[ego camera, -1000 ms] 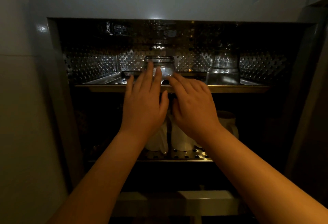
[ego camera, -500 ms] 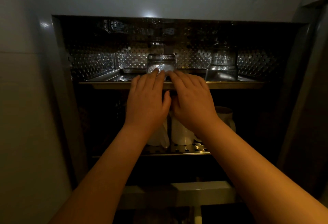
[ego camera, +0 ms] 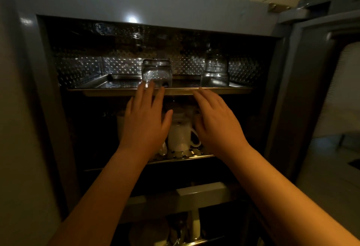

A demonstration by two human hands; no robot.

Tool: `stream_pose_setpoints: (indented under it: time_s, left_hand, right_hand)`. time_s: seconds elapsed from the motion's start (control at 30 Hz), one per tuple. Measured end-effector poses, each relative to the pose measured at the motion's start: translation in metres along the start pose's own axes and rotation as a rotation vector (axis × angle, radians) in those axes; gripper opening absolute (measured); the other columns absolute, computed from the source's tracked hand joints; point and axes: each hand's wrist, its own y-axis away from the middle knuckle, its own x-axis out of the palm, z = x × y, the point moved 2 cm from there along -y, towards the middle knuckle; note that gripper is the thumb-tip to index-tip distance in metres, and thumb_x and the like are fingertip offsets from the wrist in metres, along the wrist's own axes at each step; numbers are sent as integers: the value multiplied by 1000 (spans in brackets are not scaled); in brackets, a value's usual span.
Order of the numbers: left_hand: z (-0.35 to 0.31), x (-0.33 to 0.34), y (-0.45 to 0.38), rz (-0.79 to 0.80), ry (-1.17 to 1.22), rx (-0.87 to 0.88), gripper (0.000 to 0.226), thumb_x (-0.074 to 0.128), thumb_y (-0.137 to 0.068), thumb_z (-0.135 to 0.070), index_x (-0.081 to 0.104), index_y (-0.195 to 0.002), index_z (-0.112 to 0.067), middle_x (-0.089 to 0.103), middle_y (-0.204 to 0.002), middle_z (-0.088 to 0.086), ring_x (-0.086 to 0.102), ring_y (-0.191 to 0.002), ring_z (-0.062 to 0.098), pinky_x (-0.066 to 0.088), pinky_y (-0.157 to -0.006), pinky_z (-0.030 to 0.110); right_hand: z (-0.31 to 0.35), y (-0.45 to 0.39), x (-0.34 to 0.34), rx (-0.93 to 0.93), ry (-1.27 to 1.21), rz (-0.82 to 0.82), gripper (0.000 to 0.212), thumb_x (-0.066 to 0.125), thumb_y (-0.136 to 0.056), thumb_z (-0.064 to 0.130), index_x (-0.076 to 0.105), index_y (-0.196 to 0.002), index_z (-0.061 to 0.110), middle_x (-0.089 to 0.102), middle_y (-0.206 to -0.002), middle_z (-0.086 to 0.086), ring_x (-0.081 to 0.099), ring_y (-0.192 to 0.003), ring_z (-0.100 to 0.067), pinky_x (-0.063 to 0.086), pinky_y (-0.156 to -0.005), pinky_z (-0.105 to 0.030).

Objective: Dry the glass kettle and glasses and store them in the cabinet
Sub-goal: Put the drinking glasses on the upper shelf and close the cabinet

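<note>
Both hands are empty, fingers spread flat and clamped on nothing: the left hand [ego camera: 145,123] has its fingertips [ego camera: 148,86] at the front lip of the upper tray [ego camera: 224,90], the right hand [ego camera: 216,123] just below that lip. A glass [ego camera: 157,72] stands directly beyond the left fingertips; the taller glass vessel [ego camera: 215,71], probably the kettle, sits beyond the right hand and further right. The storing step looks nearly done. Next, likely push the tray home or withdraw and shut the cabinet [ego camera: 136,2] gently.

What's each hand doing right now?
Left hand: open, holding nothing, fingertips at the upper tray edge.
Right hand: open, holding nothing.
</note>
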Motion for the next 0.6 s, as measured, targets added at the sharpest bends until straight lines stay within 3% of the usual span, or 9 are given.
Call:
stream_pose_setpoints:
  time_s: [0.2,0.6]
  left_hand:
    - [-36,5,33,95,144,-2,65,27,-95,-49,16,-151,-18,12,-159,6,2,-146,20,10,-116,41]
    - [-194,2,108,245,212,229,63,28,-96,-48,19,-151,-19,15,-158,6,7,-146,23,14,-116,44]
  right_hand:
    - [-24,58,-38,91,62,42,57,48,-92,17,30,-146,6,26,-153,-12,20,-142,-25,15,-117,-33]
    - [-86,188,-148,303,299,146,65,51,-89,26,28,-146,8,25,-154,-10,19,-142,-25,18,-114,-35]
